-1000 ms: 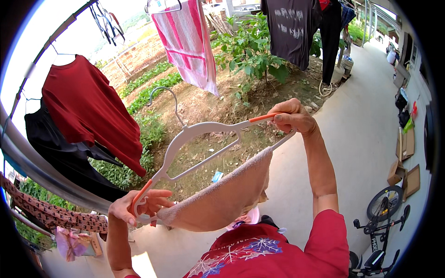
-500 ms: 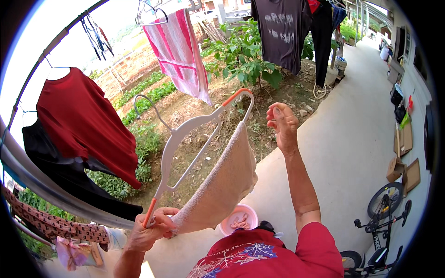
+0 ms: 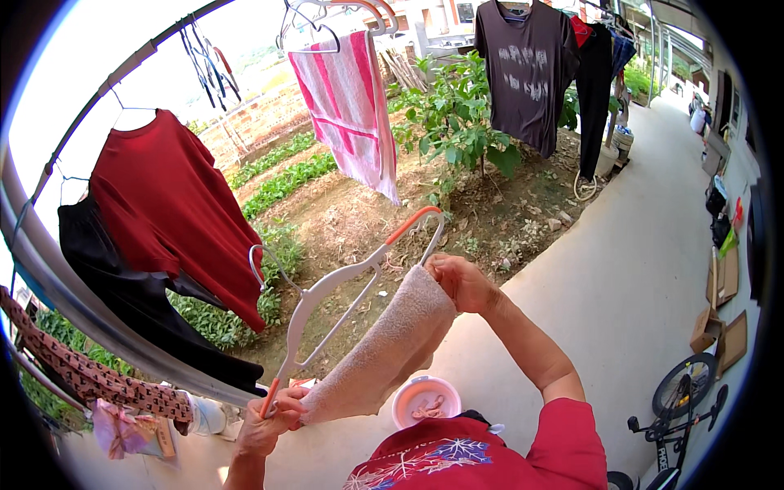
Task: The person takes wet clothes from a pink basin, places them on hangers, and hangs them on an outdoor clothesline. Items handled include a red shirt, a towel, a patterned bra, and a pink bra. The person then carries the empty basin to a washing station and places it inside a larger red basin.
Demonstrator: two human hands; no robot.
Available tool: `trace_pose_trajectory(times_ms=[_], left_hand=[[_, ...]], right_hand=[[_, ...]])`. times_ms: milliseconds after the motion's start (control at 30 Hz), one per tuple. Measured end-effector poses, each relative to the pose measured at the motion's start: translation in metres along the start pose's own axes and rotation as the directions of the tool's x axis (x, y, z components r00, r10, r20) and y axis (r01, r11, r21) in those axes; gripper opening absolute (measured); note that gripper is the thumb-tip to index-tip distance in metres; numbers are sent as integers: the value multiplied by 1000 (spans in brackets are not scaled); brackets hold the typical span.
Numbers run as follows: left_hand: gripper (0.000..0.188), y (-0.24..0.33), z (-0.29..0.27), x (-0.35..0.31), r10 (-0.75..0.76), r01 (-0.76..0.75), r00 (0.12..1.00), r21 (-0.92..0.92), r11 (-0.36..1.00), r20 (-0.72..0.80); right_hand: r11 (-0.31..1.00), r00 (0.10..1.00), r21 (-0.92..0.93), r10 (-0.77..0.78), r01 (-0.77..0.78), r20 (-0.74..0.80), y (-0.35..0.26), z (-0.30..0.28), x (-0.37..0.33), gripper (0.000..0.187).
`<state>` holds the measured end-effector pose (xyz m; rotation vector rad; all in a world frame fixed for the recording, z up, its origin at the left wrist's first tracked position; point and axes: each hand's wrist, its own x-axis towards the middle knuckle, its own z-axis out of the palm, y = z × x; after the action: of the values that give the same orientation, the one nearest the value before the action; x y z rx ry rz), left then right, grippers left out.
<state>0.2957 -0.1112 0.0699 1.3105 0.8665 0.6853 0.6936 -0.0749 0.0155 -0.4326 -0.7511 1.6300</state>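
A grey plastic hanger with orange ends is held slantwise before me. My left hand grips its lower orange corner and the near edge of a beige towel. Over the hanger's bottom bar hangs that towel, its upper edge folded along the bar. My right hand pinches the towel's far corner, close under the hanger's upper orange end. The fingertips of the right hand are partly hidden by the cloth.
A pink basin with some cloth in it stands on the floor. A red shirt, black trousers, a pink-striped towel and a dark T-shirt hang along the line. A bicycle leans at the right.
My right hand, earlier raised apart from the cloth, has come down and left and closed on the towel's far corner. The hanger sits lower; the left hand keeps its grip.
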Motion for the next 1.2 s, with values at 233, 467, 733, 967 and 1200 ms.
trace_pose_trajectory(times_ms=[233,467,733,967,1200], left_hand=[[10,-54,-3,-20,-110,103,991,-94,990,-74],[6,-110,-3,-27,-111,109,994,-190,976,0],[5,-158,14,-17,-139,122,986,-171,978,-90],[9,-159,9,-13,-69,71,997,-156,985,16],[12,-165,-6,-13,-86,90,989,-31,995,121]], right_hand=[[677,856,-524,413,-517,-311,11,-4,7,24],[821,856,-300,376,-485,-356,23,-12,-1,17],[216,924,-951,-267,-221,-275,41,3,-2,11],[484,731,-673,-96,-559,-676,37,-7,-15,20],[695,793,-635,-153,-337,-589,53,-4,-32,15]])
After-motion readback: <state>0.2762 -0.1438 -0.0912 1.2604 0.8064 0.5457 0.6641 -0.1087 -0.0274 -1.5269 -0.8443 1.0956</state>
